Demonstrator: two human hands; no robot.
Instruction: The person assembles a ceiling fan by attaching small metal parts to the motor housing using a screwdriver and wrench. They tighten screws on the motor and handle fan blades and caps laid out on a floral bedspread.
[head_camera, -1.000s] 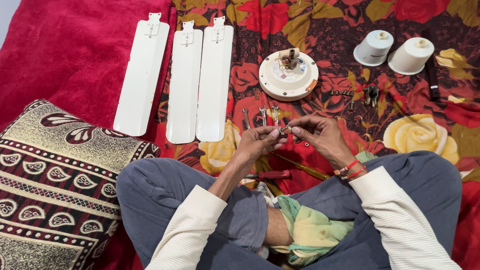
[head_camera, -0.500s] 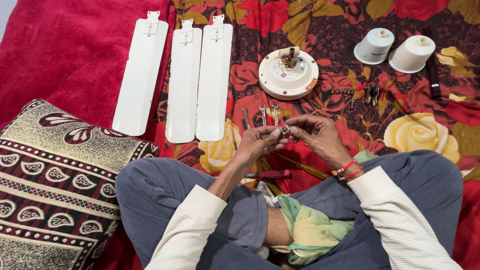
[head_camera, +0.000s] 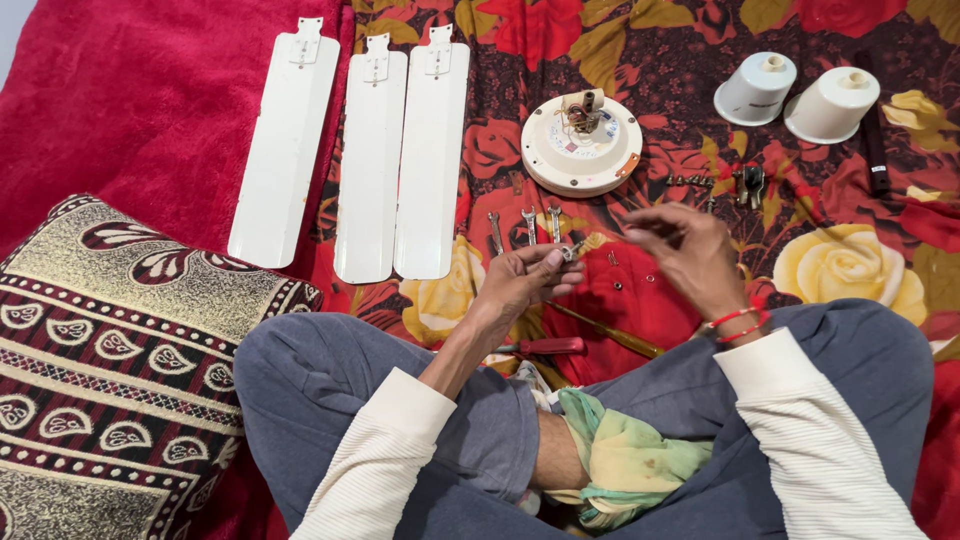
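The left hand (head_camera: 525, 280) pinches a small metal fitting (head_camera: 568, 252) in its fingertips above the floral blanket (head_camera: 660, 80), near three spanners (head_camera: 527, 226); the right hand (head_camera: 685, 250) hovers just beside, fingers loosely curled, holding nothing I can make out

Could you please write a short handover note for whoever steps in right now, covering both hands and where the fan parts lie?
Left hand: pinches a small metal part at its fingertips.
Right hand: raised just beside it, fingers curled, apparently empty.
On the floral cloth: three white fan blades side by side, the round motor housing, two white cups, small spanners, loose screws, a red-handled screwdriver by the legs.
Done: fan lies in separate pieces.
Left: nothing is joined yet.
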